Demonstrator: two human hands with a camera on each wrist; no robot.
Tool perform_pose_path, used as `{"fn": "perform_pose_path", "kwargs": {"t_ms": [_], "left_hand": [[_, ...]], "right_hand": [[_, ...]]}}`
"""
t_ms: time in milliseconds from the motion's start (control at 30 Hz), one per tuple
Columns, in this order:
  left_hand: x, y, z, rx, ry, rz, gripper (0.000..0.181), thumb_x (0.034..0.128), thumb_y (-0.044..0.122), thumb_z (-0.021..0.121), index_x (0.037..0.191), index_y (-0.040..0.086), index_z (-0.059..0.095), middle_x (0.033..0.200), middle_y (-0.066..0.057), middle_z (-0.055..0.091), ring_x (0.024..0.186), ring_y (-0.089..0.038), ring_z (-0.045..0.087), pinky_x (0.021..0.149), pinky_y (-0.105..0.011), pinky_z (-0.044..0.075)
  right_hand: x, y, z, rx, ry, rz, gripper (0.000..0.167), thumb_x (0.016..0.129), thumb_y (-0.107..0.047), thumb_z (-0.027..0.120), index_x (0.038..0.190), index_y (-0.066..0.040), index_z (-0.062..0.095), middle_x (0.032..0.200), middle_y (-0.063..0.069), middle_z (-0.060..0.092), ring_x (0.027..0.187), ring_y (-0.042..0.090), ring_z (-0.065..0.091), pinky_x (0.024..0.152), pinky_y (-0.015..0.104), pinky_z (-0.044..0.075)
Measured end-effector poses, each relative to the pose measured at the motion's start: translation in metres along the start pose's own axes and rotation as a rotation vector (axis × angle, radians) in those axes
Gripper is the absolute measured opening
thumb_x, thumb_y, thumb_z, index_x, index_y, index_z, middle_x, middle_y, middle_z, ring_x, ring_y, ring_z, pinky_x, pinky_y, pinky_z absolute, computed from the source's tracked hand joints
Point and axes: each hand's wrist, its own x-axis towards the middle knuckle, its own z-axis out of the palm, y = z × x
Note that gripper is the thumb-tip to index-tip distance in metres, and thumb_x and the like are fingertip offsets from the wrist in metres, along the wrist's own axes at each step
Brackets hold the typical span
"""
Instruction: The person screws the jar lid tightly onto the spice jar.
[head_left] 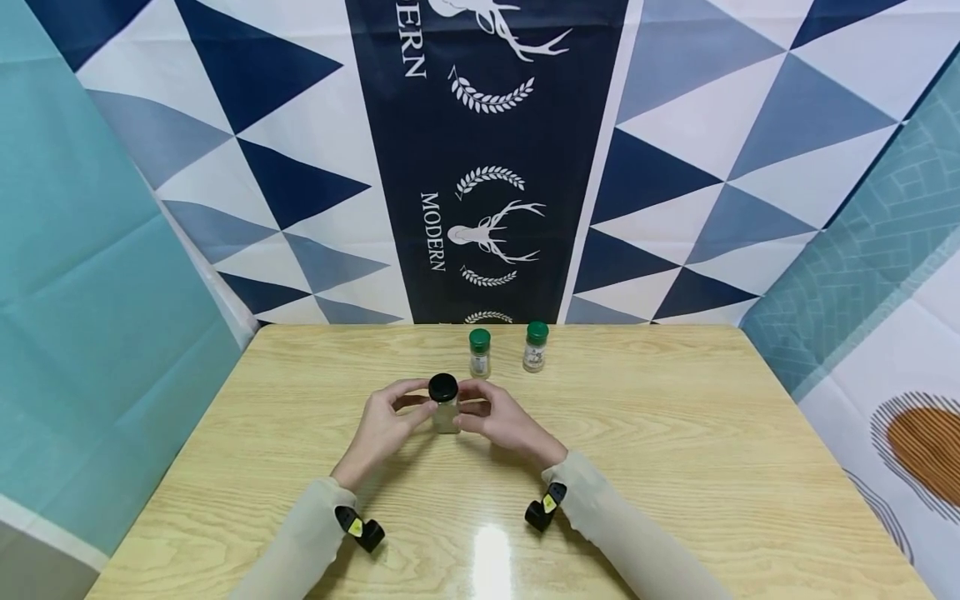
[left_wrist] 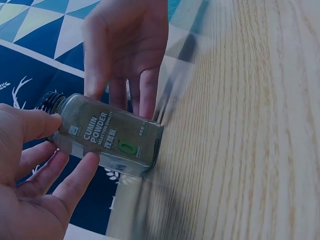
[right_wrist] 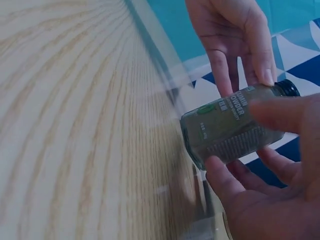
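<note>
A square glass jar of cumin powder (head_left: 446,419) with a black lid (head_left: 443,387) stands upright between both hands near the middle of the table. Its label (left_wrist: 100,132) faces the left wrist view. My left hand (head_left: 382,425) grips the jar from the left, thumb and fingers about its upper part near the lid. From the other side my right hand (head_left: 501,414) holds it, with the thumb on the near face and fingers behind, as the right hand (right_wrist: 272,185) shows in the right wrist view. Whether the jar's base touches the wood cannot be told.
Two small spice jars with green lids, one nearer (head_left: 480,353) and one further right (head_left: 535,347), stand behind the hands near the table's back edge. The wooden table (head_left: 675,467) meets a patterned cloth (head_left: 675,192) at the back.
</note>
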Motion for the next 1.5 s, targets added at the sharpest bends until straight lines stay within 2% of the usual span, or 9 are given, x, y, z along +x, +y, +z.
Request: {"fn": "perform_pose_path", "kwargs": {"t_ms": [200,367,567,700,933,1200,1500], "left_hand": [[0.000,0.000,-0.002,0.024,-0.005,-0.028,0.037,0.0927,0.016,0.078,0.129,0.013,0.071,0.135,-0.009,0.067,0.111,-0.030,0.072,0.080,-0.027,0.062],[0.001,-0.001,-0.007,0.058,-0.029,-0.054,0.039,0.0935,0.022,0.078,0.131,0.019,0.070,0.137,-0.005,0.066,0.111,-0.027,0.071,0.078,-0.028,0.060],[0.005,-0.006,-0.014,0.091,-0.094,-0.018,0.046,0.0954,0.026,0.076,0.139,0.017,0.065,0.144,-0.009,0.062,0.114,-0.029,0.071,0.085,-0.033,0.062],[0.009,-0.007,-0.017,0.114,-0.113,-0.001,0.046,0.0953,0.025,0.077,0.138,0.014,0.065,0.142,-0.010,0.063,0.111,-0.028,0.072,0.086,-0.034,0.061],[0.012,-0.005,-0.020,0.165,-0.096,0.021,0.043,0.0944,0.024,0.078,0.134,0.013,0.067,0.136,-0.009,0.066,0.107,-0.027,0.073,0.078,-0.027,0.059],[0.012,-0.003,-0.022,0.193,-0.087,0.049,0.040,0.0958,0.024,0.076,0.133,0.014,0.068,0.136,-0.010,0.067,0.108,-0.029,0.073,0.077,-0.027,0.060],[0.014,-0.004,-0.023,0.203,-0.068,0.042,0.041,0.0963,0.024,0.075,0.135,0.013,0.068,0.137,-0.011,0.066,0.108,-0.031,0.073,0.080,-0.033,0.063]], "right_hand": [[0.003,0.002,0.004,-0.096,0.043,0.006,0.048,0.091,-0.007,0.078,0.135,-0.003,0.059,0.132,0.016,0.064,0.120,0.033,0.066,0.104,0.041,0.056],[0.005,0.002,0.007,-0.127,0.066,0.011,0.048,0.090,-0.006,0.079,0.134,0.000,0.060,0.129,0.016,0.066,0.116,0.031,0.068,0.100,0.038,0.058],[0.009,0.002,0.008,-0.159,0.078,-0.010,0.049,0.090,-0.008,0.080,0.134,0.002,0.061,0.128,0.017,0.067,0.115,0.032,0.068,0.100,0.039,0.058],[0.011,0.004,0.009,-0.194,0.084,-0.030,0.049,0.089,-0.009,0.080,0.133,0.003,0.062,0.126,0.017,0.069,0.113,0.031,0.069,0.099,0.039,0.059],[0.014,0.003,0.010,-0.230,0.090,-0.032,0.046,0.090,-0.010,0.080,0.132,0.001,0.063,0.124,0.014,0.070,0.111,0.028,0.070,0.095,0.035,0.060],[0.015,0.000,0.011,-0.248,0.086,-0.044,0.044,0.091,-0.009,0.078,0.132,0.001,0.063,0.125,0.016,0.070,0.111,0.029,0.070,0.095,0.035,0.060],[0.019,0.001,0.012,-0.244,0.081,-0.049,0.044,0.093,-0.009,0.077,0.133,0.001,0.063,0.127,0.016,0.070,0.110,0.028,0.071,0.093,0.032,0.060]]}}
